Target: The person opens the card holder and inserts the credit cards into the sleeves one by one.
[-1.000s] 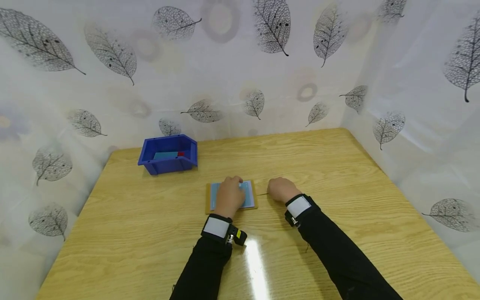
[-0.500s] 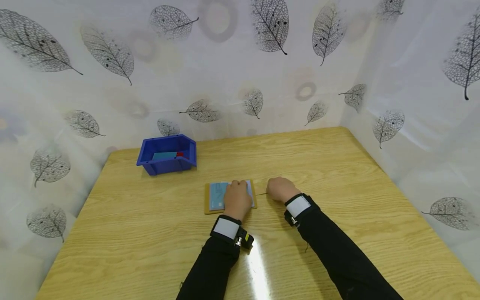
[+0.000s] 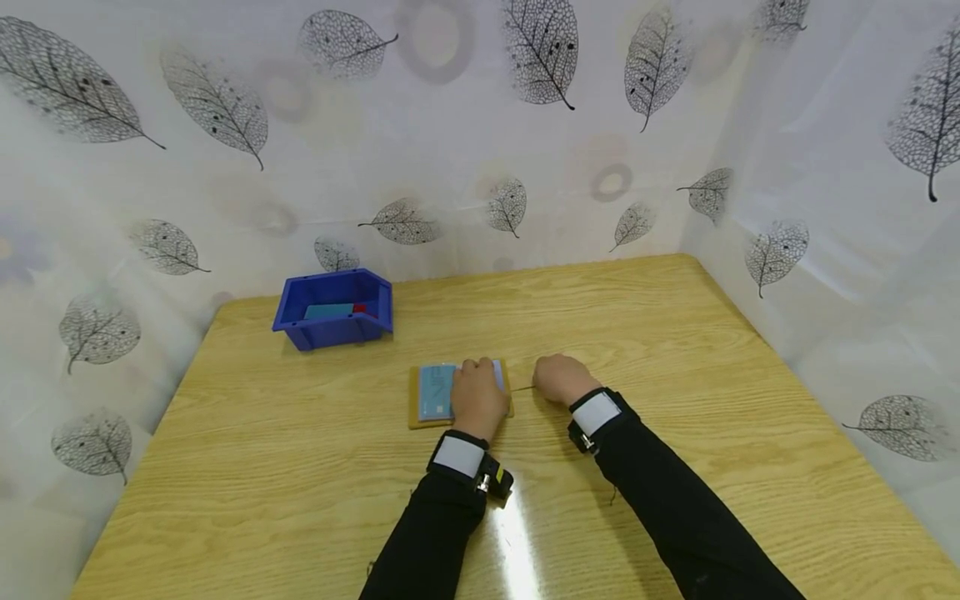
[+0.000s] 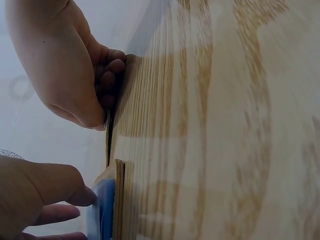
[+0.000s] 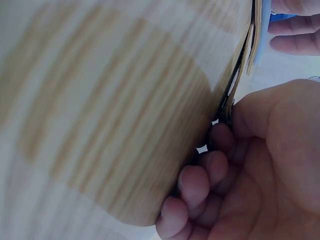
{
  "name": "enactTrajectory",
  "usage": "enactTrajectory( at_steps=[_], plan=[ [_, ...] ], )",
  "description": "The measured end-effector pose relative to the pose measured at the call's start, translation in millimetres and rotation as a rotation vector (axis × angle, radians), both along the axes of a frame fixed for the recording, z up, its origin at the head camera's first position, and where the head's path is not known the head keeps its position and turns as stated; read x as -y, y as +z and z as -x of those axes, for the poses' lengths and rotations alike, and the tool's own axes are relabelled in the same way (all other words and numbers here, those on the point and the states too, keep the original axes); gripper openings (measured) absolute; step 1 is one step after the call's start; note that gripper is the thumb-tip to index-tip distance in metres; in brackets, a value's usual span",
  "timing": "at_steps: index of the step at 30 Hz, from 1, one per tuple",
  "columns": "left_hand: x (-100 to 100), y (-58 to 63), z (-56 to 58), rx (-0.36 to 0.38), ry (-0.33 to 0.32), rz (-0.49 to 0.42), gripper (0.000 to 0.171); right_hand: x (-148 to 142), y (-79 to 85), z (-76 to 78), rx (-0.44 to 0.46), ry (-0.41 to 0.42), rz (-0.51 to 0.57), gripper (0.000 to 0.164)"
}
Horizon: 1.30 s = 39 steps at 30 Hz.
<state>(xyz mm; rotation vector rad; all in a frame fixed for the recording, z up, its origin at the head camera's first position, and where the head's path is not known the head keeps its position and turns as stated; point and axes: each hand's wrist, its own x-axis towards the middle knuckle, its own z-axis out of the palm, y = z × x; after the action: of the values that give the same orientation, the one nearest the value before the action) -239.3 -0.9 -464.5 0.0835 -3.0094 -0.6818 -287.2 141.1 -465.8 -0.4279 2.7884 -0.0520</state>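
A flat tan rectangular piece [image 3: 414, 402] lies on the table, looking layered like card at its edge in the left wrist view. On top of it is a light blue printed flat packet [image 3: 435, 392]. My left hand [image 3: 477, 398] rests over the right part of the packet; in the left wrist view its thumb [image 4: 80, 192] touches the blue packet, with the other fingers extended. To the right, my right hand [image 3: 562, 379] pinches the end of a thin strip [image 3: 522, 388] that runs out from the tan piece. Its remaining fingers curl close to the tabletop.
A blue plastic bin [image 3: 333, 333] stands at the back left, holding a teal flat item [image 3: 328, 311] and a small red one [image 3: 360, 308]. Leaf-patterned white sheeting [image 3: 465, 125] rises behind the wood-grain table [image 3: 660, 333] and at its sides.
My left hand has slid right across the blue packet, uncovering its left part. The right hand has stayed in place, still pinching the strip.
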Motion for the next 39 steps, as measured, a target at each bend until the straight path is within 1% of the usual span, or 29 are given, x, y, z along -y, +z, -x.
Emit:
enactTrajectory(
  at_steps=[3,7,9,13,16,21,25,28,32,36,39],
  plan=[
    [1,0.1,0.0,-0.001,0.004,-0.032,0.04,0,-0.2,0.1,0.001,0.0,-0.004,0.025],
    [3,2.0,1.6,0.014,0.006,-0.068,0.046,1,1.4,-0.2,0.002,-0.003,-0.001,0.024],
    [4,3.9,2.6,0.027,0.013,-0.106,0.049,0,2.2,-0.6,0.009,-0.008,0.001,0.024],
    [8,10.0,5.1,0.04,0.03,-0.21,0.052,0,3.3,-0.6,0.013,-0.017,0.004,0.022],
    [11,14.4,6.7,0.054,0.041,-0.263,0.055,0,3.4,-0.1,0.009,-0.01,0.003,0.021],
    [20,22.7,5.3,0.091,0.069,-0.26,0.053,0,2.6,-0.6,0.004,0.009,0.008,0.022],
    [29,29.9,1.6,0.074,0.071,-0.25,0.05,0,2.5,-1.5,0.01,0.01,0.012,0.022],
    [36,32.6,-1.7,0.066,0.065,-0.256,0.048,1,3.3,-1.6,0.021,0.003,0.012,0.022],
    [46,31.2,-4.4,0.052,0.08,-0.259,0.048,1,4.7,-1.9,0.03,-0.004,0.017,0.023],
    [56,27.2,-6.1,0.022,0.097,-0.214,0.044,0,6.5,-3.4,0.027,0.003,0.021,0.023],
    [64,22.4,-7.7,-0.004,0.09,-0.193,0.043,0,7.3,-4.4,0.015,0.011,0.025,0.023]
  ],
)
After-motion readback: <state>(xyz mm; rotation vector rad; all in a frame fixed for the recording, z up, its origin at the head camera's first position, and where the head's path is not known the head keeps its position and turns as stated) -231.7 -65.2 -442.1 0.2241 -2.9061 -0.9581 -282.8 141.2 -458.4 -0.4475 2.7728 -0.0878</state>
